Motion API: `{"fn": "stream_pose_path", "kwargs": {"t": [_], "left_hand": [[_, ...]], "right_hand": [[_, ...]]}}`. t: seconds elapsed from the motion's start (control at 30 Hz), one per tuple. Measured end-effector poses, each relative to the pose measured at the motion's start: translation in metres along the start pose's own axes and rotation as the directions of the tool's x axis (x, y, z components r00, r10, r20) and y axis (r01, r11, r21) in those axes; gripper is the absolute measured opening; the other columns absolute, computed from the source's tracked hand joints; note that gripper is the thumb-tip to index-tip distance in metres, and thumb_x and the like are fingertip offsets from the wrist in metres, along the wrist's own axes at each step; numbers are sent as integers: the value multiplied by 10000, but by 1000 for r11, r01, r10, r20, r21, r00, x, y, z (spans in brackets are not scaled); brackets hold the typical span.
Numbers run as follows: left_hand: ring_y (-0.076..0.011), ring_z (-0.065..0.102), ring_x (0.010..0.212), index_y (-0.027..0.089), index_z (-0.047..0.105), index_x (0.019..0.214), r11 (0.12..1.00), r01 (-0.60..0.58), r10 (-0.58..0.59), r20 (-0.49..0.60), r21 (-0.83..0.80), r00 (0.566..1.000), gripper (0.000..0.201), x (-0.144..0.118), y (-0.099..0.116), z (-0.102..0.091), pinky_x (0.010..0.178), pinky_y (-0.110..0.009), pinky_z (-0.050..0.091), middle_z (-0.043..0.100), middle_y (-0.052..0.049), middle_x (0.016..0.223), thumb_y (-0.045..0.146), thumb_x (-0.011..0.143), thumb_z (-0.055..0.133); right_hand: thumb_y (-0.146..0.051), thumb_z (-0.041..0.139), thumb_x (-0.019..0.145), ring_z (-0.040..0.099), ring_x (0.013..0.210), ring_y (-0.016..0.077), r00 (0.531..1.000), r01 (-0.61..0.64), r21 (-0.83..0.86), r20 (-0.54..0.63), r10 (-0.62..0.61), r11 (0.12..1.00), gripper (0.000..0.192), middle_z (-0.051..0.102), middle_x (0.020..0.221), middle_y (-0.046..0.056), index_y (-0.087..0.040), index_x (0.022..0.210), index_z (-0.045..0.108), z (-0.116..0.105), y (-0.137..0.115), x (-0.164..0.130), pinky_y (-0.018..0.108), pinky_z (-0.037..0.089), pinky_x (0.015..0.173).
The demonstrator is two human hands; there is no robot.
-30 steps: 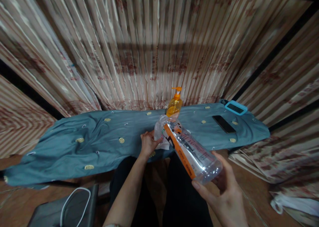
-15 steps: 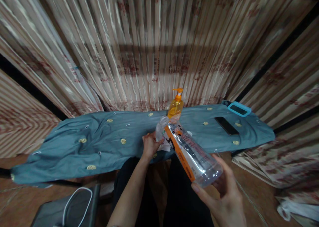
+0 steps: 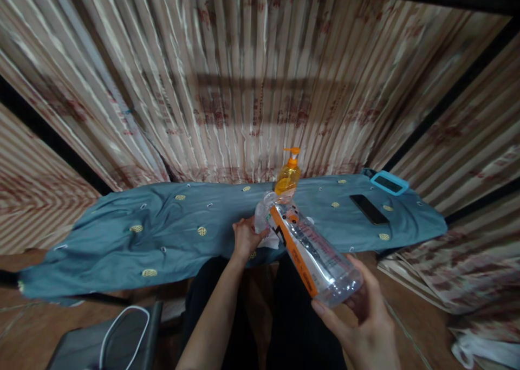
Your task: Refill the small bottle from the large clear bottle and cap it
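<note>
My right hand [image 3: 361,316] is closed around the base of a clear plastic bottle [image 3: 320,256] with an orange strip and printed label. The bottle slants across my lap, its neck toward the upper left. At the neck, my left hand [image 3: 247,237] grips a small clear plastic container [image 3: 262,213]; the bottle partly hides it, so its exact kind is unclear. Just below lies something white and flat, perhaps paper [image 3: 268,242]. Behind the bottle's neck stands a yellow pump bottle [image 3: 287,177] with an orange pump.
A blue-green cloth [image 3: 162,251] with yellow patterns covers the narrow table. To the right lie a black phone [image 3: 369,209] and a light-blue framed device [image 3: 389,182]. Pleated curtains [image 3: 244,88] surround it. At lower left, a white cable [image 3: 122,332] rests on a dark stool [image 3: 85,343].
The view has shifted slightly. Both hands keep their grips, and the bottle's tilt is almost the same.
</note>
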State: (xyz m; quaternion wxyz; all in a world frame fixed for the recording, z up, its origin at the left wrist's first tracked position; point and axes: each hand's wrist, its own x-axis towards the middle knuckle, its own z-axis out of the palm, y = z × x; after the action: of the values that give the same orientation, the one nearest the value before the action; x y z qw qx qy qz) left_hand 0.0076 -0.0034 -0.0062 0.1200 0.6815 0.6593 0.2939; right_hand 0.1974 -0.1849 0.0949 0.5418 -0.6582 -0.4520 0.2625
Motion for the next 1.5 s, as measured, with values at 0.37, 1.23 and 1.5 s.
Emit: {"fn": "stream_pose_path", "kwargs": {"t": [0.37, 1.23, 1.5], "left_hand": [[-229, 585, 832, 210, 674, 847, 1000, 13, -13, 24, -6, 1000, 220, 0, 2, -2, 756, -327, 308, 646, -29, 690, 413, 761, 669], [-219, 586, 817, 211, 674, 824, 1000, -22, 22, 6, -4, 1000, 240, 0, -2, 2, 753, -320, 305, 640, -20, 678, 444, 773, 647], [-222, 590, 834, 219, 682, 868, 1000, -6, 5, 37, 22, 999, 232, 1, 1, -2, 743, -315, 301, 658, -19, 706, 428, 773, 649]], "right_hand": [[-555, 805, 551, 659, 1009, 279, 1000, -16, 11, -16, 16, 1000, 961, 610, 1260, 147, -215, 1367, 427, 1, 6, -1, 355, 564, 803], [-537, 795, 579, 664, 1008, 280, 994, 106, -95, -28, -109, 990, 924, 638, 1229, 134, -208, 1370, 448, -4, 16, 4, 336, 579, 728], [-520, 809, 569, 686, 975, 285, 988, 149, -122, -12, -151, 981, 941, 631, 1248, 162, -196, 1373, 441, -7, 24, 7, 319, 597, 664]]}}
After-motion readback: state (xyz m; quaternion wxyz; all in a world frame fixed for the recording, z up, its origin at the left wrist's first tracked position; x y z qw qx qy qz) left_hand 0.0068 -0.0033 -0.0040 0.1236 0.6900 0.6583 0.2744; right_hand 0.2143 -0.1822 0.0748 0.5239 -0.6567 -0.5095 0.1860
